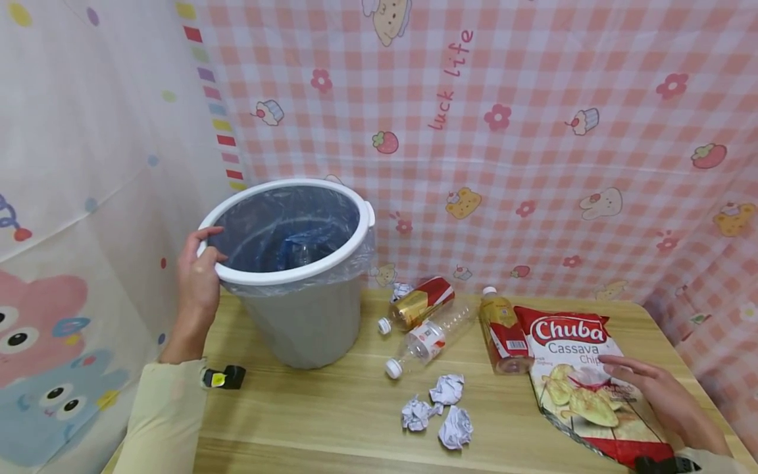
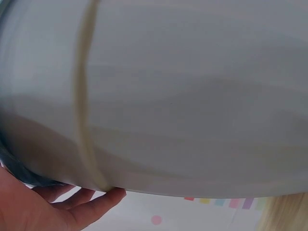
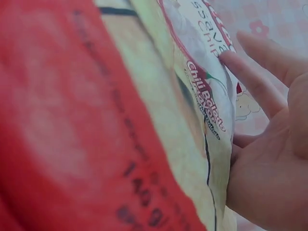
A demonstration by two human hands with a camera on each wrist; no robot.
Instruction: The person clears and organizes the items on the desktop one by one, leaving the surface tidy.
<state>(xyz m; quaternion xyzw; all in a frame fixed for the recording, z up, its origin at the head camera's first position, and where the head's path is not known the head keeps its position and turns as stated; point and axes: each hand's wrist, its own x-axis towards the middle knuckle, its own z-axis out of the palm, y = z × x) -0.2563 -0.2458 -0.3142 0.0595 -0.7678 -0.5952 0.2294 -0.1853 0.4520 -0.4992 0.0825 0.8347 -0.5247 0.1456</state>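
Note:
My left hand (image 1: 198,273) grips the white rim of a grey waste bin (image 1: 308,322) lined with a clear bag, thumb over the rim's left side. In the left wrist view the bin wall (image 2: 183,96) fills the frame, with the left hand (image 2: 57,207) beneath it. A crushed blue bottle (image 1: 302,247) lies inside the bin. My right hand (image 1: 663,395) rests flat, fingers straight, on a red and white Chuba cassava chips bag (image 1: 568,349) at the table's right. The right wrist view shows the bag (image 3: 96,120) close up against the right hand (image 3: 269,163).
On the wooden table (image 1: 331,408) between bin and bag lie a gold and red can (image 1: 420,301), a clear plastic bottle (image 1: 429,339), a yellow drink bottle (image 1: 503,329), a loose white cap (image 1: 384,325) and three crumpled paper balls (image 1: 447,388). Patterned cloth hangs behind and on both sides.

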